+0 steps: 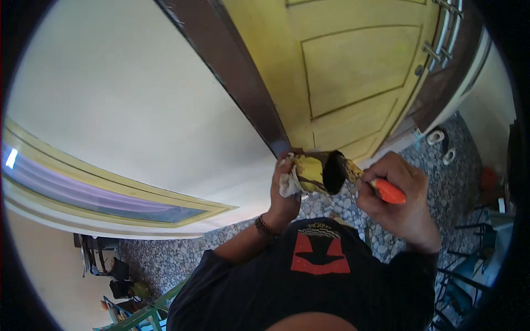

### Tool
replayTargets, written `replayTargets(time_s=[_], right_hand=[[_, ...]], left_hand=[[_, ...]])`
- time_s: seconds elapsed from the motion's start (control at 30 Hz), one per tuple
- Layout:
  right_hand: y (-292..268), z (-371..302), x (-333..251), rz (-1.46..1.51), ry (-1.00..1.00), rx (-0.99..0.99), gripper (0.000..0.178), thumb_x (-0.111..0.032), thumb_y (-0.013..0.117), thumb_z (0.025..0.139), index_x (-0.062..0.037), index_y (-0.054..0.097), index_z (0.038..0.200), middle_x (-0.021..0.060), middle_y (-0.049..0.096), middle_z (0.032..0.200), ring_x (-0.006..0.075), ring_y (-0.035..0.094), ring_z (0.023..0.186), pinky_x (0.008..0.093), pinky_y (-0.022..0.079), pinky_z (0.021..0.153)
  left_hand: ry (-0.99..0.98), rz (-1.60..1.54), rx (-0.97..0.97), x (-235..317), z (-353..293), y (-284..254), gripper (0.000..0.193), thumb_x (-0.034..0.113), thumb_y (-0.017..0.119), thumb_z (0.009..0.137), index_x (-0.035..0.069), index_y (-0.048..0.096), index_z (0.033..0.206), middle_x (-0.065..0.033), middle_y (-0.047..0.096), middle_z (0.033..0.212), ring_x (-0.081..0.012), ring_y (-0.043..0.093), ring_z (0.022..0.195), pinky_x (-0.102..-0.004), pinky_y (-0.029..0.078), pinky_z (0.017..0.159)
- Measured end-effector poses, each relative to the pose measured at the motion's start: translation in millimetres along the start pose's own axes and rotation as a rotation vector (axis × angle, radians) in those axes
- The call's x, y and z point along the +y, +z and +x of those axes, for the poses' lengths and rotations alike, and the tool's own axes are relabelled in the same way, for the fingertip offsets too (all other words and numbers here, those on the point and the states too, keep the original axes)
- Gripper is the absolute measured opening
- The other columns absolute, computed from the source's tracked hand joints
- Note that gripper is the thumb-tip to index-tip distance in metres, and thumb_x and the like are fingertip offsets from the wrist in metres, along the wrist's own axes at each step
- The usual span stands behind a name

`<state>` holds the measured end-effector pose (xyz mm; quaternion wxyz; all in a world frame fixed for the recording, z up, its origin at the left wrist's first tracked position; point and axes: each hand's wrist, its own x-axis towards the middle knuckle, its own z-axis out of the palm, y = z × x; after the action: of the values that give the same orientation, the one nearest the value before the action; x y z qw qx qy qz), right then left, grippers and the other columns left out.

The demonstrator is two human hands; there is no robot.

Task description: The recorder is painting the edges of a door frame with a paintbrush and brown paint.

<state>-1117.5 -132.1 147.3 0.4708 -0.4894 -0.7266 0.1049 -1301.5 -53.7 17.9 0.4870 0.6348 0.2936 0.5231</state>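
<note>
My left hand point(283, 198) is closed around a paint can point(310, 172) with a yellow, dark-stained side, tilted so its dark mouth faces right. A crumpled white rag point(287, 185) sits between that hand and the can. In my right hand point(406, 212) is a paintbrush with an orange handle point(388, 191), gripped near its paint-smeared ferrule. The brush's head is at the mouth of the can; whether it touches the rim or reaches inside, I cannot tell.
Ahead stands a yellow panelled door point(359, 71) with metal pull handles point(441, 38) and a brown frame point(237, 60). A white wall point(138, 94) with a yellow-framed window point(182, 215) is on the left. Sandals point(436, 137) lie on the pebbled floor point(406, 160). Dark chairs point(475, 237) stand at right.
</note>
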Motion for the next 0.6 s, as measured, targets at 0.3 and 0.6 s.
replayTargets(time_s=[0.3, 0.6], right_hand=[[-16, -28, 15, 0.446, 0.219, 0.383, 0.014, 0.001, 0.061, 0.072, -0.0018, 0.051, 0.081, 0.0056, 0.054, 0.070, 0.0149, 0.058, 0.057, 0.0242, 0.047, 0.049], [-15, -36, 52, 1.053, 0.322, 0.660, 0.014, -0.006, 0.055, 0.077, 0.0009, 0.050, 0.089, 0.0113, 0.056, 0.077, 0.0182, 0.059, 0.053, 0.0231, 0.047, 0.039]], left_hand=[[-0.260, -0.426, 0.064, -6, 0, 1, 0.046, 0.002, 0.051, 0.084, 0.007, 0.030, 0.125, -0.0099, 0.043, 0.122, -0.0190, 0.045, 0.114, -0.0343, 0.040, 0.097], [-0.436, -0.962, 0.118, -3, 5, 9, 0.046, 0.011, 0.057, 0.082, 0.003, 0.032, 0.120, -0.0086, 0.046, 0.120, -0.0191, 0.048, 0.111, -0.0326, 0.042, 0.092]])
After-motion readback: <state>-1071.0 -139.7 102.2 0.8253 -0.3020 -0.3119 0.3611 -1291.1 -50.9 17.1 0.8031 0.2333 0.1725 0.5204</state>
